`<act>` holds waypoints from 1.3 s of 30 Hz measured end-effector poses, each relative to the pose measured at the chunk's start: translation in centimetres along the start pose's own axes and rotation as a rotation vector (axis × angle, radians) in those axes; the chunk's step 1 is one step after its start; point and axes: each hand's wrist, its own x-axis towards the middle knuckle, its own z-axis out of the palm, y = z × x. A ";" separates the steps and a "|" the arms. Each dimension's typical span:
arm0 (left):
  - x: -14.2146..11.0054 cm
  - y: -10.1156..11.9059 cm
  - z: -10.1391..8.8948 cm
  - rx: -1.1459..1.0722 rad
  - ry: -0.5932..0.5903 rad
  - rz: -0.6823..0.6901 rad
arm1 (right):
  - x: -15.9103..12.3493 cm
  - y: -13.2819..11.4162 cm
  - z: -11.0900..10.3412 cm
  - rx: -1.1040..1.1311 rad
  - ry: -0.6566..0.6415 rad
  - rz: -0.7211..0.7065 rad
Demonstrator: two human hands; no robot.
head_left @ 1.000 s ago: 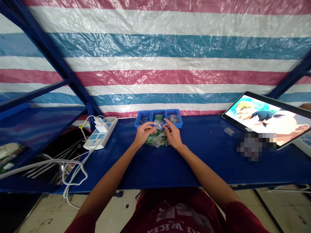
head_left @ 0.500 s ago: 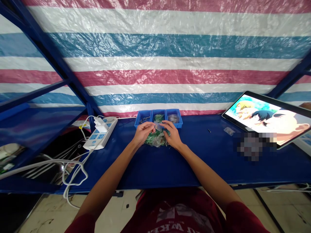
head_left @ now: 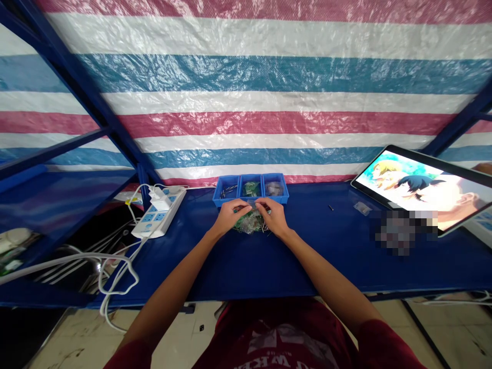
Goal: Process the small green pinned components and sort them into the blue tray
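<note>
My left hand point(head_left: 229, 216) and my right hand point(head_left: 272, 216) are close together over a pile of small green parts in clear plastic point(head_left: 250, 223) on the blue table point(head_left: 246, 256). Both hands have their fingers pinched toward each other on a small clear bag point(head_left: 252, 207) held between them. Just beyond the hands stands a blue three-compartment tray point(head_left: 251, 187), with metal pins on the left, green parts in the middle and clear bags on the right.
A white power strip point(head_left: 158, 211) with a plugged charger and white cables lies at the left. A tablet point(head_left: 425, 185) showing a cartoon leans at the right. A small clear bag point(head_left: 362, 207) and a dark screw point(head_left: 330, 207) lie near it. A striped tarp hangs behind.
Both hands have lowered slightly toward the pile and drawn closer together, with the small clear bag now held lower between the fingertips.
</note>
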 end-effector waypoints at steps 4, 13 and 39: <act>0.1 -0.1 0.1 -0.187 0.004 -0.124 | 0.0 -0.1 -0.2 0.035 -0.013 -0.050; 0.0 0.4 -0.1 -0.195 0.015 -0.049 | 0.1 0.1 0.1 -0.045 0.001 -0.092; 0.2 -0.3 0.3 -0.255 0.029 -0.140 | 0.0 -0.2 -0.1 0.207 -0.053 0.107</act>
